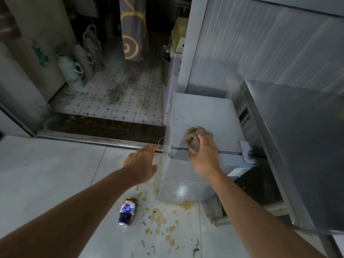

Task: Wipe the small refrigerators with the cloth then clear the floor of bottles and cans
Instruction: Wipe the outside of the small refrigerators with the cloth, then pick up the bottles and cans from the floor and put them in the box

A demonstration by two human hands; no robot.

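Observation:
A small pale-grey refrigerator (201,112) stands right of centre. On its top, near the front edge, lies a crumpled brown cloth (195,135), and my right hand (203,155) is closed on it from the front. To the left of the fridge's front corner my left hand (141,162) hovers with flat fingers, holding nothing. A crushed blue, white and red can (127,211) lies on the floor below my left hand. A second, darker refrigerator (297,138) stands at the right.
Yellowish spill spots and scraps (162,220) dot the white floor tiles in front of the fridge. A dark door threshold (93,125) leads to a spotted tiled room with pale bottles (70,69) and a patterned curtain (133,28). A tall ribbed appliance (260,49) rises behind.

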